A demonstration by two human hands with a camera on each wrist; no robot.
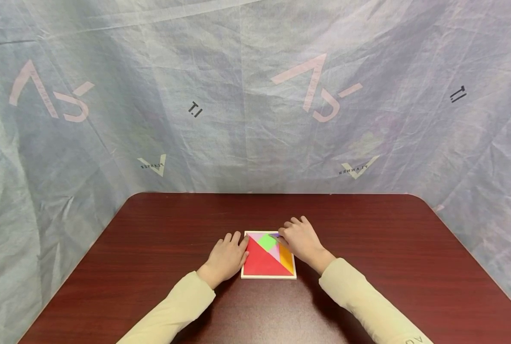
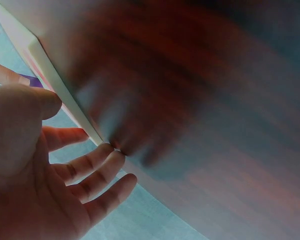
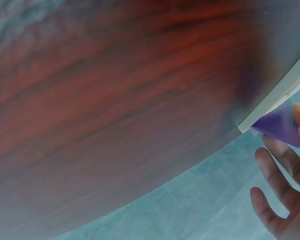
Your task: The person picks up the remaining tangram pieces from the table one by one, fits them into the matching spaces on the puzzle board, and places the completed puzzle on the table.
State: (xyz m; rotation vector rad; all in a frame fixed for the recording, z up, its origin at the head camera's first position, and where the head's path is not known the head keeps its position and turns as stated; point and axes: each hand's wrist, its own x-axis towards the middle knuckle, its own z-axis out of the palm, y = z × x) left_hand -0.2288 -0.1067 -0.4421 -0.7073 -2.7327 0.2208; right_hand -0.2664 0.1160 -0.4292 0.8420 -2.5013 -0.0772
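Note:
A square tangram board with a pale rim [image 1: 268,277] lies on the table. Red [image 1: 260,260] fills its near-left half; a green square [image 1: 268,242], pink triangles [image 1: 255,236] and an orange piece [image 1: 286,260] fill much of the other half. My right hand [image 1: 300,240] pinches a purple triangle [image 3: 280,127] between thumb and forefinger, tilted at the board's far-right corner, its other fingers spread. At the board's left edge rests my left hand [image 1: 225,258], thumb and forefinger touching the rim [image 2: 65,95], its fingers loosely extended.
A dark red wooden table [image 1: 174,220] spreads around the board, with rounded far corners. Behind it and at both sides hangs a grey cloth [image 1: 238,143] printed with letters.

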